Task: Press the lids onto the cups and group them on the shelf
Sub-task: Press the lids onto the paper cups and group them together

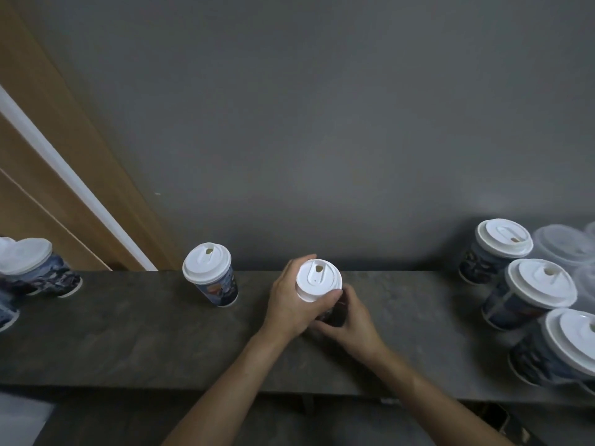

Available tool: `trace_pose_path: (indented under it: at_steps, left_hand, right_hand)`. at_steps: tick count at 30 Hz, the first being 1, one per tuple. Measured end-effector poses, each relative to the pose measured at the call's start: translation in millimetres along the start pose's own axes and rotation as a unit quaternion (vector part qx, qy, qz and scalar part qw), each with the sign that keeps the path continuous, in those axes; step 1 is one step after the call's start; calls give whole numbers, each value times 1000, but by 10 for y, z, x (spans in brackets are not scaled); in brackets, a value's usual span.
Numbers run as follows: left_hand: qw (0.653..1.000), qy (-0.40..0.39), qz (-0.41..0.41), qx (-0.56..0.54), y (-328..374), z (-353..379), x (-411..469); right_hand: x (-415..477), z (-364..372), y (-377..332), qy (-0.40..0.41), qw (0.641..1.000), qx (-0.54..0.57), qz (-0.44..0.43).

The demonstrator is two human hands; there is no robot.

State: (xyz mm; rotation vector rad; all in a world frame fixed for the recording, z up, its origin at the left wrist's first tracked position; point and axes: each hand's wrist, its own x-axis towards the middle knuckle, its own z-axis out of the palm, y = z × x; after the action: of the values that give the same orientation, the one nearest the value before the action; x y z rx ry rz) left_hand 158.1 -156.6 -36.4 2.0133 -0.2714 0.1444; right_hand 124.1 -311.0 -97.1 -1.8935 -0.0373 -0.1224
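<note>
A dark printed paper cup stands on the grey stone shelf (128,333) in the middle, topped by a white lid (318,279). My left hand (291,304) wraps around the lid's rim from the left, thumb across its front edge. My right hand (349,320) grips the cup's body lower down on the right, hiding most of it. Another lidded cup (212,273) stands alone to the left. Three lidded cups (502,244) (534,289) (566,344) are grouped at the right end.
At the far left edge are more lidded cups (29,265), partly cut off. Clear plastic lids (563,244) are piled behind the right group. A grey wall rises right behind the shelf, with a wooden panel (48,140) at the left.
</note>
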Motion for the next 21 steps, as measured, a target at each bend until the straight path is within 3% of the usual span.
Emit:
trace_pose_path:
  at_steps: [7, 14, 21]
  left_hand:
    - [996, 28, -71, -56, 136, 189, -281]
    - [965, 13, -147, -216, 21, 268, -263]
    - [985, 38, -53, -160, -129, 368, -254]
  right_hand:
    - [-104, 16, 18, -6, 1000, -4, -15]
    - [-141, -6, 150, -6, 1000, -2, 1]
    - [-146, -2, 266, -13, 1000, 5, -1]
